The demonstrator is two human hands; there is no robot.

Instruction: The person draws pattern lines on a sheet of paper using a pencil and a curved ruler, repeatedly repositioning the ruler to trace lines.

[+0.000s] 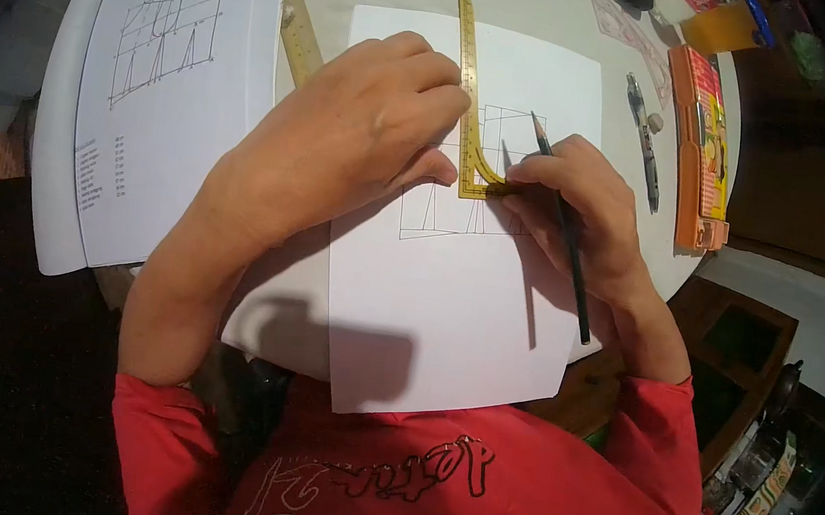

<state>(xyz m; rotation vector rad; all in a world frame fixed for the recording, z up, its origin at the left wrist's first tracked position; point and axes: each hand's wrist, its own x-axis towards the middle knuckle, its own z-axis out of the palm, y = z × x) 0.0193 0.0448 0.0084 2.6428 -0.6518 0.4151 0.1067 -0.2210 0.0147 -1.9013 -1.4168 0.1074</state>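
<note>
A white sheet of paper [447, 311] lies in front of me with a pencil-line drawing of rectangles and narrow darts. On it rests a yellow L-shaped ruler [466, 57], its long arm pointing away from me and its short arm to the right. My left hand [377, 113] is closed at the ruler's long arm, thumb and fingers at its left edge. A dark pencil [568, 236] is held in my right hand [589, 201], tip pointing up and away, over the drawing. The right thumb and fingertips also pinch the end of the ruler's short arm.
To the left lie printed pages [177, 203] with a similar diagram and a list, beside a straight ruler [300, 40]. A pen [643, 141], an eraser [655, 122] and an orange pencil box [690, 151] sit at the right. An orange drink [723, 27] stands farther back.
</note>
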